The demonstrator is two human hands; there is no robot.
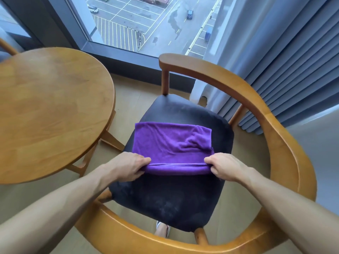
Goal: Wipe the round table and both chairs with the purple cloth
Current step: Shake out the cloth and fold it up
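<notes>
- Your left hand (128, 166) and right hand (224, 169) each pinch the near folded edge of the purple microfibre cloth (172, 143).
- It lies on the wooden armchair's black padded seat (165, 198).
- The round wooden worktop (49, 110) stands left, beside the window (146, 24) and grey curtains (284, 61).

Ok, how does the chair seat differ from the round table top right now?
The chair seat is dark padded upholstery with pale dusty smudges; the round table top is bare, glossy wood. The seat carries the purple cloth, which the left hand and right hand pinch at its near folded edge; nothing lies on the table top. The seat sits lower than the table top. Both belong to matching honey-coloured wooden furniture.
</notes>
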